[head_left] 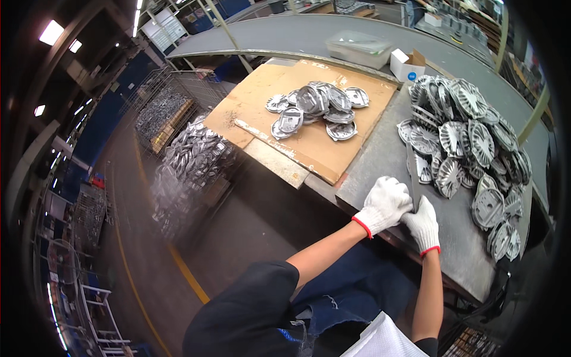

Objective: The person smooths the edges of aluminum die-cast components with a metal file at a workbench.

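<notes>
- Discs of ribbed grey metal (481, 143) lie in a large, overlapping heap on the dark bench top (380, 163), just beyond the gloved hands.
- Left hand (385, 202): fingers curled in; right hand (423, 225) touches or nearly touches it at the bench edge, fingers partly bent. Cannot tell whether either grasps anything.
- To the left, a smaller cluster of discs (309, 100) rests on cardboard (321, 156).
- The work looks partway, judging by the two groups; which one is finished does not show.
- Behind: a clear plastic tub (360, 50) and white box (407, 66).
</notes>
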`<action>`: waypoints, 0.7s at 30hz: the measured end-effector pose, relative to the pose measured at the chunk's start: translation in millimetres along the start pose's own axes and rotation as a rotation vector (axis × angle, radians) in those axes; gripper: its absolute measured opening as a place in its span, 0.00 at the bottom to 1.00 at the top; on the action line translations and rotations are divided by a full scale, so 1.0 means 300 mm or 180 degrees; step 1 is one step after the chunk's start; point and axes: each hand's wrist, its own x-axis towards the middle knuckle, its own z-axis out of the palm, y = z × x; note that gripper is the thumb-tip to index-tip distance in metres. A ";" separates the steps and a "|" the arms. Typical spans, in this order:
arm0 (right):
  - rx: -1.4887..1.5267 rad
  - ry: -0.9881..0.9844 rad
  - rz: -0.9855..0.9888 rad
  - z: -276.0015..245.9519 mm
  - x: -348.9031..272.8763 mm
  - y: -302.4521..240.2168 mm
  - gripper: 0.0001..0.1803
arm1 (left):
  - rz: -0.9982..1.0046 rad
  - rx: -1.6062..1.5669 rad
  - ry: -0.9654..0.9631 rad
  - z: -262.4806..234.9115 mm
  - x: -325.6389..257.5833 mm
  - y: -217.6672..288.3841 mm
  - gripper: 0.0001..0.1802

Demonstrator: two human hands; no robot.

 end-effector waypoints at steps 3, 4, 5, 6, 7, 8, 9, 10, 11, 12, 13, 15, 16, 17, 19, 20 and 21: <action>0.0281 -0.0144 0.0239 0.010 -0.008 0.014 0.22 | 0.0356 0.0268 0.0058 -0.001 -0.007 0.008 0.10; 0.0258 -0.0159 0.0285 0.016 -0.003 0.019 0.25 | 0.0250 0.0059 0.0250 0.004 -0.007 0.018 0.09; 0.0255 -0.0173 0.0278 0.017 -0.003 0.010 0.25 | 0.0146 -0.0135 0.0445 0.000 -0.004 0.023 0.09; 0.0307 -0.0157 0.0271 0.016 -0.009 -0.006 0.24 | 0.0133 -0.0133 0.0447 -0.007 0.000 0.022 0.09; 0.0358 -0.0141 0.0264 0.016 -0.011 -0.015 0.24 | 0.0142 -0.0089 0.0472 -0.016 0.005 0.016 0.08; 0.0351 -0.0147 0.0272 0.018 -0.009 -0.005 0.24 | 0.0156 -0.0058 0.0492 -0.023 0.009 0.022 0.08; 0.0186 -0.0095 0.0213 0.024 -0.005 0.008 0.24 | 0.0149 -0.0066 0.0490 -0.029 0.009 0.037 0.08; 0.0024 -0.0044 0.0151 0.026 -0.004 0.019 0.24 | 0.0261 0.0099 0.0402 -0.034 0.008 0.055 0.08; 0.0021 -0.0046 0.0153 0.026 -0.008 0.026 0.24 | 0.0377 0.0268 0.0318 -0.039 0.005 0.061 0.07; 0.0194 -0.0065 0.0085 0.026 -0.017 0.034 0.24 | 0.0470 0.0093 0.0503 -0.045 0.003 0.057 0.08; 0.0367 -0.0083 0.0019 0.027 -0.023 0.039 0.24 | 0.0468 0.0090 0.0501 -0.045 0.006 0.058 0.08; 0.0277 0.0003 0.0106 0.032 -0.023 0.045 0.24 | 0.0211 -0.0014 0.0707 -0.032 0.015 0.065 0.08; 0.0190 0.0086 0.0186 0.032 -0.024 0.048 0.24 | 0.0222 -0.0039 0.0696 -0.027 0.014 0.069 0.08; 0.0191 0.0078 0.0206 0.035 -0.027 0.048 0.24 | 0.0299 -0.0015 0.0552 -0.032 0.009 0.071 0.08; 0.0272 0.0080 -0.0005 0.043 -0.037 0.039 0.22 | 0.0385 -0.0023 0.0378 -0.042 0.002 0.062 0.08; -0.0004 -0.0054 0.0236 0.031 -0.041 -0.002 0.22 | 0.0296 0.0046 0.0451 -0.051 -0.004 0.051 0.08; 0.0140 0.0019 0.0135 0.028 -0.041 0.000 0.22 | 0.0252 0.0085 0.0536 -0.048 0.006 0.052 0.08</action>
